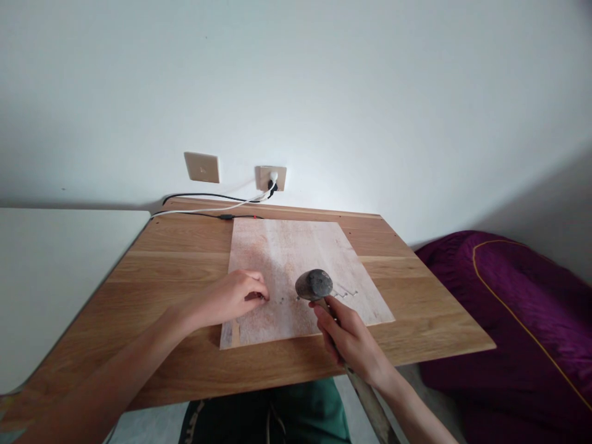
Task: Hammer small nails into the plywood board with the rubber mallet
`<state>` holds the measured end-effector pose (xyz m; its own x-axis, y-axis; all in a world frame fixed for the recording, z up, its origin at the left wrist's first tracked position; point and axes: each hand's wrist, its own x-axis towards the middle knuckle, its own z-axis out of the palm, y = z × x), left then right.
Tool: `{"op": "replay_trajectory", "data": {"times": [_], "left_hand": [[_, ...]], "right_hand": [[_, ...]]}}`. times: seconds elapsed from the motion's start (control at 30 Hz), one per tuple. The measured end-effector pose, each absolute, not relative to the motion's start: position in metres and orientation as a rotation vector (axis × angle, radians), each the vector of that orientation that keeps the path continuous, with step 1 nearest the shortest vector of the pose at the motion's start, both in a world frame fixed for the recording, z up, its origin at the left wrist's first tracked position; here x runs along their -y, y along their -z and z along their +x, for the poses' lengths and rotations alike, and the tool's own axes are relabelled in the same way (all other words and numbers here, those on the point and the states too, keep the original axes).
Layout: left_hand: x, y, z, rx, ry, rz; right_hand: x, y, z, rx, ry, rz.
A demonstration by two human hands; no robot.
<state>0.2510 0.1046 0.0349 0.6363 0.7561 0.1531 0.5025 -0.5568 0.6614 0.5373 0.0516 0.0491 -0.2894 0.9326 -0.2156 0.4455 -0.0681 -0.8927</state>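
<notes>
My right hand (352,338) is closed round the wooden handle of a hammer (314,285), whose dark round head hovers just above a pale plywood board (296,259). My left hand (235,296) rests on the board's left part, fingers pinched together at something too small to name, probably a nail. A short row of small nails (345,294) stands in the board just right of the hammer head. The board lies on a wooden table (185,259).
A wall socket (271,177) with a white plug and black and white cables (208,213) sits at the table's back edge. A white table (55,271) adjoins on the left. A purple cushion (509,308) lies on the floor at the right.
</notes>
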Motion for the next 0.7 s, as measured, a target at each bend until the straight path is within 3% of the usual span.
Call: {"op": "replay_trajectory", "data": {"times": [0.37, 0.7], "left_hand": [[-0.089, -0.020, 0.259, -1.158, -0.796, 1.935], [-0.087, -0.014, 0.258, -1.189, -0.924, 1.936]], "right_hand": [[-0.044, -0.058, 0.509, 1.768, -1.602, -1.340], [-0.047, -0.065, 0.488, 1.819, -1.565, -1.387]]}}
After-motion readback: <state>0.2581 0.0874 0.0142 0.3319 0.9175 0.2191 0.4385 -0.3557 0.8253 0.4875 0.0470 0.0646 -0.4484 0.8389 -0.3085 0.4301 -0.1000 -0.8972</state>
